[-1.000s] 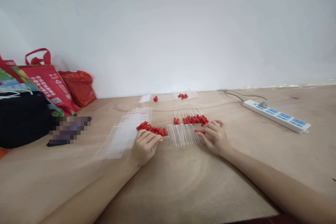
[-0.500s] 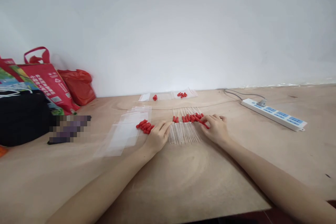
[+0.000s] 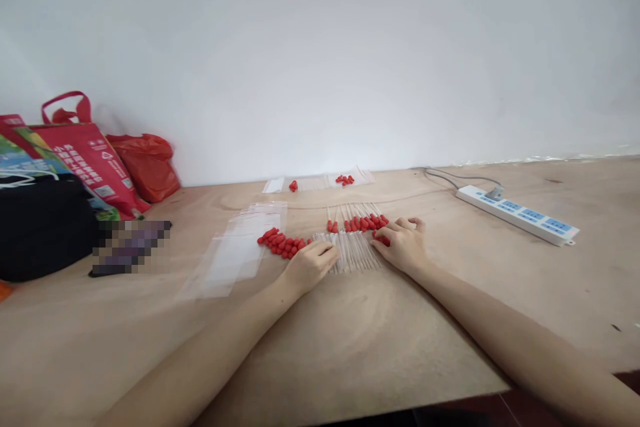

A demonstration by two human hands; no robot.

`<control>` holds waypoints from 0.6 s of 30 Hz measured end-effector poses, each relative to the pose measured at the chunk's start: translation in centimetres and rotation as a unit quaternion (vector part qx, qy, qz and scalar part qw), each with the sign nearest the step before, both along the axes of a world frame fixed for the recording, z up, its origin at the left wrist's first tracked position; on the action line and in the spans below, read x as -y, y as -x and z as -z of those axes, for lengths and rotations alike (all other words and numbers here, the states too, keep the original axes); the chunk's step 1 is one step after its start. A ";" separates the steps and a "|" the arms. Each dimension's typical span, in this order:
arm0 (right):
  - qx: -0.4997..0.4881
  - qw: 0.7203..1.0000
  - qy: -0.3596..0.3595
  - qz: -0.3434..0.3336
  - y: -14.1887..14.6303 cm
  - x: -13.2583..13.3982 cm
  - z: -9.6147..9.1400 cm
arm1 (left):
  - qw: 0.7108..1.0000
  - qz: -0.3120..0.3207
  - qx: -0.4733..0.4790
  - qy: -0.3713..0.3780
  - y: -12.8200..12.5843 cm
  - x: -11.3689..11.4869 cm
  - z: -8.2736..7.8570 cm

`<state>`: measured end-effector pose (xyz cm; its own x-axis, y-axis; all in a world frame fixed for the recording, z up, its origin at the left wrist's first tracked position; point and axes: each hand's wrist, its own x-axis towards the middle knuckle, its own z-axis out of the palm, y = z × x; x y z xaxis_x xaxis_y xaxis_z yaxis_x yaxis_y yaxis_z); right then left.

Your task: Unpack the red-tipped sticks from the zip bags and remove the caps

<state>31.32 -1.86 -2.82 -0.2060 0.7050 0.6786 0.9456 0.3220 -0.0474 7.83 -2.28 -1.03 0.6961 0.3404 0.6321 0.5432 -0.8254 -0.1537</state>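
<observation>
Several thin clear sticks (image 3: pixel 356 255) lie side by side on the table, pointing away from me, with a row of small red rubber-like pieces (image 3: pixel 367 222) across their middle. My left hand (image 3: pixel 311 263) rests at the near left of the sticks, fingers bent together over them; what is under the fingertips is hidden. A pile of the same red pieces (image 3: pixel 283 245) lies just beyond that hand. At the right end of the row, my right hand (image 3: pixel 404 243) is closed, its fingers curled on a red piece (image 3: pixel 383 239) that is partly covered.
Clear zip bags (image 3: pixel 240 250) lie left of the pile. Farther back, near the wall, are more bags with red pieces (image 3: pixel 345 179). A white power strip (image 3: pixel 517 215) lies to the right. Shopping bags (image 3: pixel 90 160), a black bag (image 3: pixel 45 227) and a blurred dark flat object (image 3: pixel 133 247) stand left.
My left hand has moved right and nearer me, uncovering more of the red pile. The red piece at my right hand is now more covered by the fingers.
</observation>
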 end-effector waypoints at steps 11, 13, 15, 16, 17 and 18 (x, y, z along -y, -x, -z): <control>-0.021 1.000 0.005 0.004 0.1 0.1 -0.3 | 0.988 0.020 0.085 0.129 0.2 0.0 0.5; -0.026 1.000 0.003 0.009 0.2 0.0 -0.4 | 0.989 0.014 0.074 0.125 0.3 0.0 0.1; -0.028 0.999 -0.001 0.016 0.3 -0.4 -0.4 | 0.991 0.002 0.060 0.120 0.4 0.0 -0.1; -0.027 0.999 -0.004 0.018 0.4 -0.7 -0.5 | 0.991 -0.005 0.056 0.118 0.4 0.0 -0.2; -0.023 1.000 -0.007 0.018 0.5 -1.0 -0.7 | 0.991 -0.011 0.054 0.118 0.4 0.0 -0.2; -0.016 1.000 -0.009 0.016 0.7 -1.3 -0.8 | 0.991 -0.016 0.054 0.119 0.4 0.0 -0.2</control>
